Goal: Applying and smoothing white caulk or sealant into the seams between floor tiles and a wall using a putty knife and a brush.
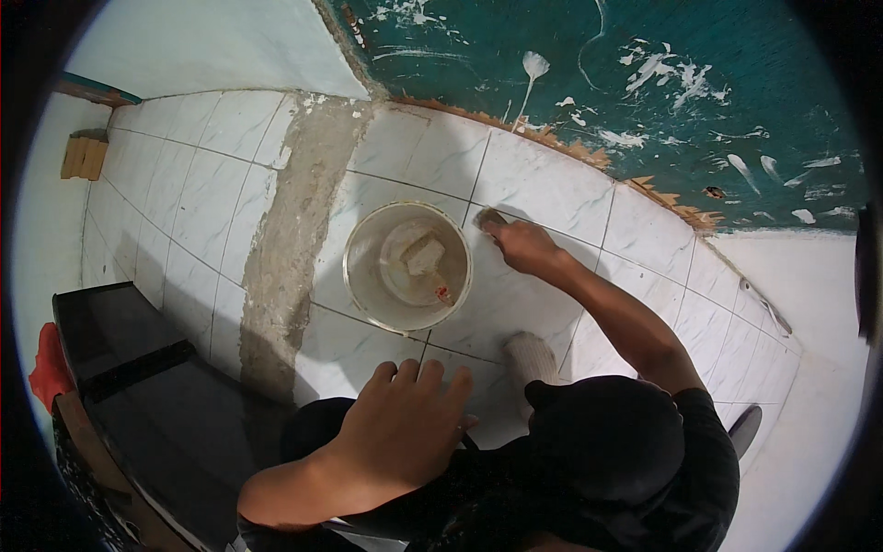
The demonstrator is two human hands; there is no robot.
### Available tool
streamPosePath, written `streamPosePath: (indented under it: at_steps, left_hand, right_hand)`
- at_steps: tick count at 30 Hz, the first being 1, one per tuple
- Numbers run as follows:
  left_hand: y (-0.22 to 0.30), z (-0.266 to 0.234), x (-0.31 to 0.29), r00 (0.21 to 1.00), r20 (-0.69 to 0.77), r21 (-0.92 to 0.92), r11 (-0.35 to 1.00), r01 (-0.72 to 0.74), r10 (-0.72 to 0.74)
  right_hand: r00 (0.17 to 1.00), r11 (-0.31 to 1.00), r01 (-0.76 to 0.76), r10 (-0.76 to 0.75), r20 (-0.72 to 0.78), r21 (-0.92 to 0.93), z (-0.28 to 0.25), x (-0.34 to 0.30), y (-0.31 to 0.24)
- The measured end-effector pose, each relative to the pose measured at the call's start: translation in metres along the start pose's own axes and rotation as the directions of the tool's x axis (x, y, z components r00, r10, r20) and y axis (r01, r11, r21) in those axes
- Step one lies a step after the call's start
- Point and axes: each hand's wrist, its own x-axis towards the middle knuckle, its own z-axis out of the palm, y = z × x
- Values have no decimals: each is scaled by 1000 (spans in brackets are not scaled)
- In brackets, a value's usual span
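Right arm — extended forward, its hand (526, 247) closed around a small tool (487, 218) just right of the white bucket (361, 271). Left hand (405, 431) — back uppermost, fingers loosely spread, nothing visibly held. Inside the bucket: a pale-brown object (424, 255), red-marked at one end.

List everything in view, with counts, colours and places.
Bucket: one, whitish, centre.
Tiles: many, veined white, around bucket.
Smeared object: one, pale, inside bucket.
Small tool: one, greyish-brown, right of bucket.
Cement strip: one, grey, left of bucket.
Panel: one, green, white-smeared, upper right.
Walls: several, white, outer edges.
Furniture piece: one, black, lower left.
Unclear item: one, red, far left.
Block: one, brown, upper left.
Rounded object: one, dark, lower right.
Socked foot: one, pale, lower centre.
Clothing: count unclear, black, bottom.
Left hand: one, bare, below bucket.
Right hand: one, bare, grip around small tool.
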Motion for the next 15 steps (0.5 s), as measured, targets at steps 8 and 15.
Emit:
streamPosePath:
  at_steps: [8,15]
  left_hand:
    - [-4,1,-5,1000,-4,-2,1000,23,-23]
    - [-6,4,-6,999,-53,26,1000,-2,4]
  right_hand:
    - [994,997,-43,49,101,-66,-9,6,-17]
    - [997,997,-60,62,36,-42,-19,0,-25]
